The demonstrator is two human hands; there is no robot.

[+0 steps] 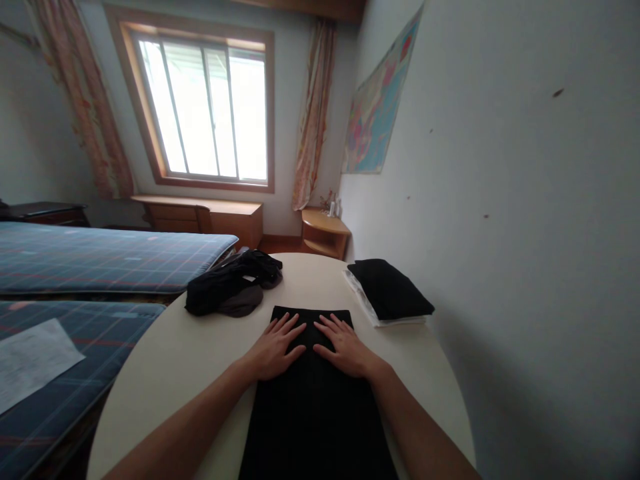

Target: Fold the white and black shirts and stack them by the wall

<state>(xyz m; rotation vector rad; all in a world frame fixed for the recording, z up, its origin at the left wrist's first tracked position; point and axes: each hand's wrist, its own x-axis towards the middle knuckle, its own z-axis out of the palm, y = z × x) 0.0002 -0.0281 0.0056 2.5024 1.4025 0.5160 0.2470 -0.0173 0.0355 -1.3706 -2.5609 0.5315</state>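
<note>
A long piece of black cloth [315, 420] lies flat on the round cream table [165, 373], running from the middle toward me. On its left far part rests my left hand [277, 347], palm down with the fingers spread. My right hand [345, 345] lies flat on the right far part in the same way, fingers apart. Neither hand grips the cloth. Whether it is a folded garment or a plain piece of fabric, I cannot tell. Its near end runs out of the picture.
A crumpled heap of dark clothing [230, 287] lies at the table's far left. Folded black cloth [393, 288] sits on white wrapping at the far right. Beds with blue plaid mattresses [100, 260] stand left, one bearing a paper sheet [37, 360]. A white wall [525, 287] borders the right.
</note>
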